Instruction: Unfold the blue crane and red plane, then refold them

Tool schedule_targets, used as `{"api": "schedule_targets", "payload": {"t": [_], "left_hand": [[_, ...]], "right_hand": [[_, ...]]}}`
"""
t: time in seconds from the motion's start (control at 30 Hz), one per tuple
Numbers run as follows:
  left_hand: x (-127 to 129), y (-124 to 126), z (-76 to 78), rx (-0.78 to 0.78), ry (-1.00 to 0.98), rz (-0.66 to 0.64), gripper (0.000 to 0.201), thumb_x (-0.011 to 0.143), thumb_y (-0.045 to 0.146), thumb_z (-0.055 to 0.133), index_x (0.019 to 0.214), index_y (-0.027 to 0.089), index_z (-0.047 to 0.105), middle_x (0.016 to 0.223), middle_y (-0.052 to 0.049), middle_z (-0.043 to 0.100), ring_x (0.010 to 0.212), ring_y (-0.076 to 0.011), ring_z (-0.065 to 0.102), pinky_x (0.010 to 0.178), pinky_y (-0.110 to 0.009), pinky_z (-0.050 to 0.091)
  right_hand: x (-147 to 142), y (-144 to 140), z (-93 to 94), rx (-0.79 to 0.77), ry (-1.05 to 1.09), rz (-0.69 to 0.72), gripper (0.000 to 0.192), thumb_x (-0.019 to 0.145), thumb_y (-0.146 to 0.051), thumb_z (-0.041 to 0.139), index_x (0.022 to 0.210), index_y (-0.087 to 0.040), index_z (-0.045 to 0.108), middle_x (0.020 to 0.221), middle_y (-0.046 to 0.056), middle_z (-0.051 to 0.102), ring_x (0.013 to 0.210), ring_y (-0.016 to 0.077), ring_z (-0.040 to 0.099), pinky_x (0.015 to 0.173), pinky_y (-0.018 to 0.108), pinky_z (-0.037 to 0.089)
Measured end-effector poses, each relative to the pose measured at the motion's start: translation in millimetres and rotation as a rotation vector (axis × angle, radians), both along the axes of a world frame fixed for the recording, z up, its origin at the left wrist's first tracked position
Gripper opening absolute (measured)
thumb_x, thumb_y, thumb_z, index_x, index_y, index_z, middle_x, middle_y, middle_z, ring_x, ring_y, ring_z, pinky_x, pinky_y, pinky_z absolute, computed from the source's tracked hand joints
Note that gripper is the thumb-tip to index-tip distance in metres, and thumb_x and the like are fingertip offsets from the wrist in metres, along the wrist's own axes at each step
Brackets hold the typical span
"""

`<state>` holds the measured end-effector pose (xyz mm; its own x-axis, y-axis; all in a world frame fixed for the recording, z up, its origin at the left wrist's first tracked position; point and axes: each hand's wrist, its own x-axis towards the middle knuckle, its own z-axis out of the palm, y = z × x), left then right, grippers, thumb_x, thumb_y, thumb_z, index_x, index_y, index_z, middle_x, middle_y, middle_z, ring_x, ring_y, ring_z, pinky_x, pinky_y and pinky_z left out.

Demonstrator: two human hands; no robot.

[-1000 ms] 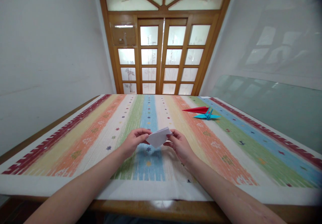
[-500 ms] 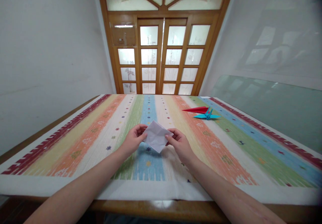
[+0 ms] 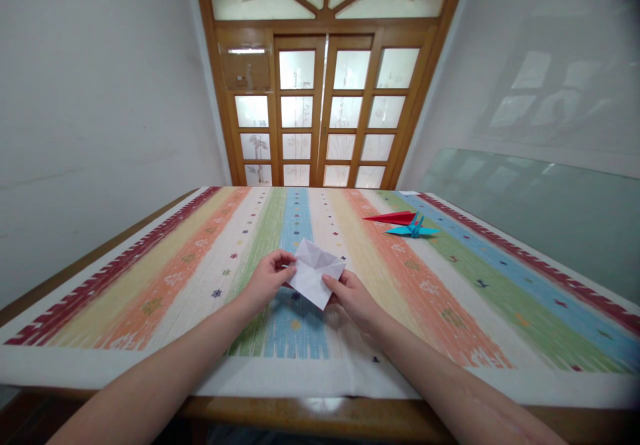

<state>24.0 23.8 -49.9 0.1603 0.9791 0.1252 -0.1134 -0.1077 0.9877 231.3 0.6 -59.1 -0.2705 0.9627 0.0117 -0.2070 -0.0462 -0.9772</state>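
- A hand could pass over the flat striped multicoloured cloth [image 3: 200,252] left of the bare left hand [image 3: 271,276].
- The folded white paper [image 3: 313,280] blocks the gap to the bare right hand [image 3: 354,295].
- Farther off, rightward, the pointed red paper dart [image 3: 391,218] and winged blue paper crane [image 3: 414,229] obstruct.

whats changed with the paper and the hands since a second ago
The white paper has swung from a slant to show a diamond-shaped face, with a creased hollow near its top. The right hand has shifted slightly toward the person. It and the left hand keep hold. The red folded paper and blue paper crane stayed put.
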Motion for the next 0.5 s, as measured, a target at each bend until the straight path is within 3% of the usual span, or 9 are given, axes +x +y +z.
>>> {"api": "schedule_targets", "payload": {"t": [0.17, 0.3, 0.37, 0.5], "left_hand": [[-2, 1, 0.6, 0.01, 0.028, -0.016, 0.032, 0.073, 0.033, 0.077, 0.096, 0.016, 0.062, 0.086, -0.004, 0.065, 0.069, -0.0156, 0.062, 0.058, -0.026, 0.052], [-5, 3, 3.5, 0.024, 0.064, -0.024, 0.025, 0.074, 0.029, 0.073, 0.093, 0.016, 0.065, 0.078, -0.002, 0.064, 0.064, -0.0138, 0.059, 0.055, -0.024, 0.047], [-5, 3, 4.4, 0.037, 0.1, -0.033, 0.019, 0.075, 0.027, 0.071, 0.09, 0.015, 0.067, 0.076, -0.002, 0.064, 0.063, -0.013, 0.057, 0.055, -0.023, 0.044], [-5, 3, 2.4, 0.071, 0.162, -0.04, 0.017, 0.077, 0.027, 0.07, 0.089, 0.016, 0.071, 0.084, -0.006, 0.068, 0.067, -0.0146, 0.058, 0.058, -0.024, 0.043]], "right_hand": [[4, 2, 9.2, -0.029, 0.063, -0.025, 0.043, 0.077, -0.04, 0.076, 0.113, -0.021, 0.063, 0.103, 0.009, 0.072, 0.079, 0.0229, 0.069, 0.06, 0.032, 0.055], [8, 3, 12.8, -0.026, 0.071, -0.055, 0.072, 0.075, -0.031, 0.076, 0.14, -0.028, 0.047, 0.107, 0.007, 0.069, 0.082, 0.0229, 0.068, 0.062, 0.034, 0.057], [9, 4, 12.5, -0.002, 0.029, -0.069, 0.076, 0.073, -0.029, 0.076, 0.142, -0.029, 0.045, 0.105, 0.005, 0.067, 0.079, 0.0211, 0.067, 0.061, 0.032, 0.055], [9, 5, 9.3, 0.121, -0.058, -0.069, 0.064, 0.072, -0.026, 0.076, 0.133, -0.026, 0.057, 0.113, 0.007, 0.065, 0.089, 0.0216, 0.068, 0.072, 0.033, 0.054]]}}
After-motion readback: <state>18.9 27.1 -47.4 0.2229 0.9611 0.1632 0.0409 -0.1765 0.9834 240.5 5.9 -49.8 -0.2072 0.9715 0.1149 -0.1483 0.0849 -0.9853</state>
